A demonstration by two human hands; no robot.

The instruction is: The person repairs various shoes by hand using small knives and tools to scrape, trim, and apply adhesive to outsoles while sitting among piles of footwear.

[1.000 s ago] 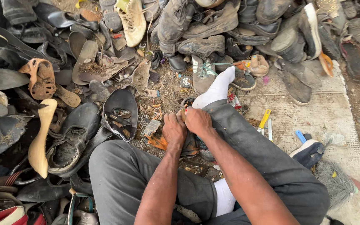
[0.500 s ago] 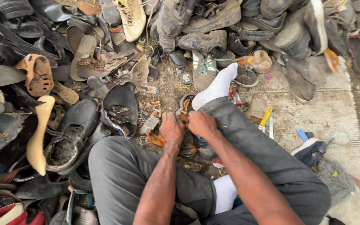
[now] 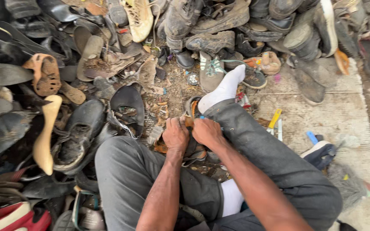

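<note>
My left hand (image 3: 175, 135) and my right hand (image 3: 207, 131) are pressed together on a dark worn shoe (image 3: 192, 150) that rests between my knees. Both grip its upper edge, where an orange-brown lining shows between my thumbs. Most of the shoe is hidden under my hands. My right leg in dark grey trousers (image 3: 270, 154) stretches forward, ending in a white sock (image 3: 223, 89). My left knee (image 3: 120, 171) is bent beside the shoe.
A heap of old shoes and boots (image 3: 210, 42) fills the far side and left. A wooden shoe last (image 3: 44, 137) and a black shoe (image 3: 127, 107) lie left. A yellow-handled tool (image 3: 274, 119) and a blue one (image 3: 312, 137) lie on the mat (image 3: 343, 115) at right.
My hands have stayed locked on the shoe, shifting only slightly. The view has drifted a little.
</note>
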